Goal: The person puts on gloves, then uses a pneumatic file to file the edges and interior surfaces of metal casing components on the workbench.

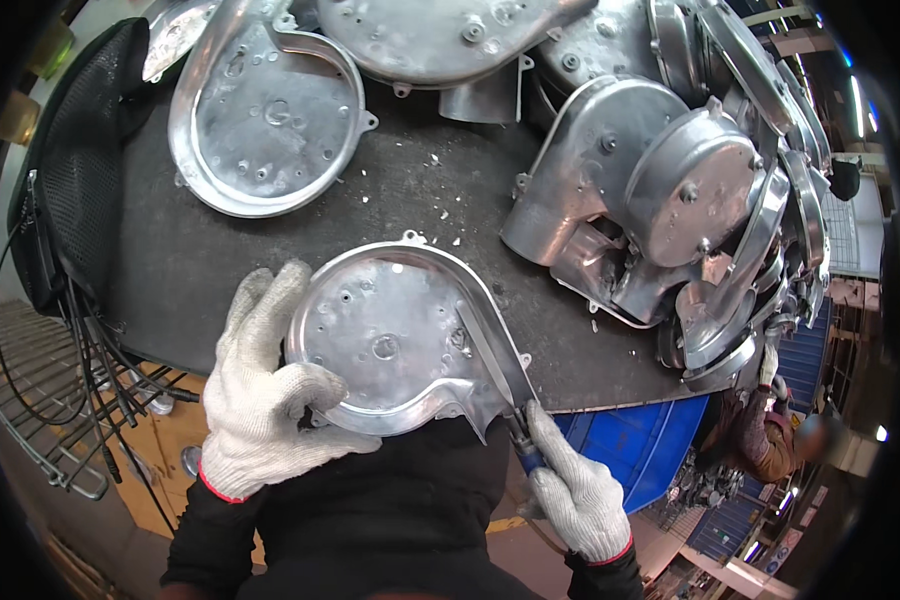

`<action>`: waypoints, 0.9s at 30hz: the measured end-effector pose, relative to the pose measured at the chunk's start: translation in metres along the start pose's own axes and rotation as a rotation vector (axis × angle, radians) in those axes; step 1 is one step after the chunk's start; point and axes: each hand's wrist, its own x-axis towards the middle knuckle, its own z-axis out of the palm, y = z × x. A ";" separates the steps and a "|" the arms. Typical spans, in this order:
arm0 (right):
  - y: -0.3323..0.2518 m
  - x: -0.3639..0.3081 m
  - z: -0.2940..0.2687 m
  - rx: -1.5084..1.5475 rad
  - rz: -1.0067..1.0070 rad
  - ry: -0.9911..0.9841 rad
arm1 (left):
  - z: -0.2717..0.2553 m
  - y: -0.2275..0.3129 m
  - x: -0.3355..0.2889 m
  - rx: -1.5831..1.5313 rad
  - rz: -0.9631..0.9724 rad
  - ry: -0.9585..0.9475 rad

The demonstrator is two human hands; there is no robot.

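A round, snail-shaped cast metal blower housing [370, 330] lies at the table's near edge, its hollow side facing up. My left hand [270, 390], in a white knitted glove, grips its left rim, the thumb over the near wall and the fingers along the outside. In my gloved right hand [575, 490] is a file [488, 360] with a blue handle. The file's flat blade reaches into the housing's outlet channel, next to the right wall. Whether the blade touches that wall I cannot tell.
Another open housing [270, 120] lies at the far left. Several more castings [690, 190] are piled at the right. Metal chips [448, 200] dot the dark table mat [420, 180]. A black mesh object [80, 170] with cables stands left, a blue bin [630, 450] below right. A co-worker [770, 435] is at far right.
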 end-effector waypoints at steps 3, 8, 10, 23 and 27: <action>-0.004 0.001 0.002 -0.003 -0.066 0.005 | -0.001 0.002 0.000 0.051 0.009 0.007; -0.003 0.001 0.001 -0.152 -0.162 0.000 | 0.000 0.001 0.000 0.059 -0.001 0.026; -0.002 0.000 0.003 -0.029 0.016 0.051 | -0.001 0.000 -0.002 0.039 -0.015 0.008; -0.017 -0.006 -0.006 0.018 -0.002 -0.006 | -0.014 0.000 0.014 0.044 0.058 -0.135; -0.020 -0.010 -0.015 -0.331 -0.119 -0.069 | -0.018 -0.003 0.026 0.030 -0.015 -0.229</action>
